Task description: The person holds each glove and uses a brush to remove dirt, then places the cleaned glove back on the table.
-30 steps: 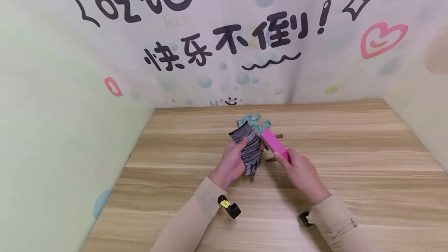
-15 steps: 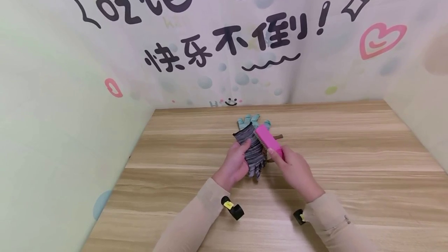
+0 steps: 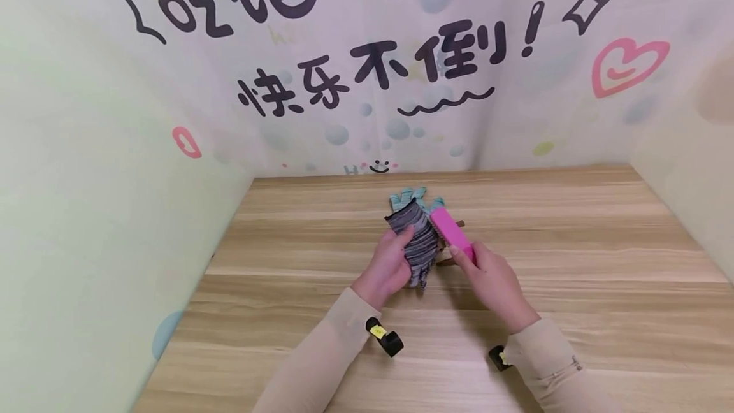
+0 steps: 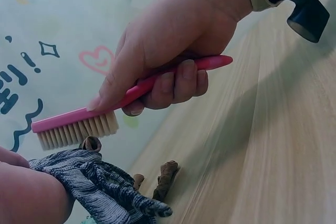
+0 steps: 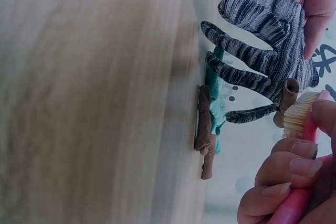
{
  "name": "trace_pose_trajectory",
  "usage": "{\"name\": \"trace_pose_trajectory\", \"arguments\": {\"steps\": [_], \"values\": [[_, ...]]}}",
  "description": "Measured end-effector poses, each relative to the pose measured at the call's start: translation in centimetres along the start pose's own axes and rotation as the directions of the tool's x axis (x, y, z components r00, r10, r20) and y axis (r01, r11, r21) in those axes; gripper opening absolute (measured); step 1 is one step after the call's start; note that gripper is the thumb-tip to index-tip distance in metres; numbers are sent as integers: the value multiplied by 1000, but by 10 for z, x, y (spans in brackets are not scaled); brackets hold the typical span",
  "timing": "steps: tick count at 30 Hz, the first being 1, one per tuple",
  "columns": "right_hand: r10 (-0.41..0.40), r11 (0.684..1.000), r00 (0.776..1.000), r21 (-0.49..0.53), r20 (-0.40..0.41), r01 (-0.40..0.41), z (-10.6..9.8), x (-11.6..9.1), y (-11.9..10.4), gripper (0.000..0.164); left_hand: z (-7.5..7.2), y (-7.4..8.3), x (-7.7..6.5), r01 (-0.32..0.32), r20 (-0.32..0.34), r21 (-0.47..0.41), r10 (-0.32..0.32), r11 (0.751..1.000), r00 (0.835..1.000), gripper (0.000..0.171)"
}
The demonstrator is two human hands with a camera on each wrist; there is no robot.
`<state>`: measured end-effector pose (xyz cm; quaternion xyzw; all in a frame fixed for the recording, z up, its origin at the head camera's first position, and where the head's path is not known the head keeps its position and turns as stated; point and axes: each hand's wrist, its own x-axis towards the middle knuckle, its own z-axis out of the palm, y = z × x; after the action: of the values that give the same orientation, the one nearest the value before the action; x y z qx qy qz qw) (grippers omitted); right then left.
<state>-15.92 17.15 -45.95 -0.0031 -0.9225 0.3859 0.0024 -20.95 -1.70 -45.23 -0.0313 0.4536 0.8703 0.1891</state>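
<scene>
Bristles of the pink brush [image 3: 451, 233], gripped by the right hand [image 3: 492, 282], sit just right of the striped glove [image 3: 417, 241], which the left hand [image 3: 385, 266] holds above the counter [image 3: 573, 260] middle, cuff toward the far edge.

A wooden table [image 3: 573, 241] bears a teal glove [image 3: 408, 196] and seemingly a brown glove [image 5: 203, 129].
</scene>
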Motion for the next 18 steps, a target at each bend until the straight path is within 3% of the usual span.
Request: {"name": "trace_pose_trajectory", "arguments": {"steps": [18], "values": [[85, 996, 996, -2, 4, -85, -2, -1, 11, 53, -5, 2, 3, -7, -30, -16, 7, 1000, 1000, 39]]}}
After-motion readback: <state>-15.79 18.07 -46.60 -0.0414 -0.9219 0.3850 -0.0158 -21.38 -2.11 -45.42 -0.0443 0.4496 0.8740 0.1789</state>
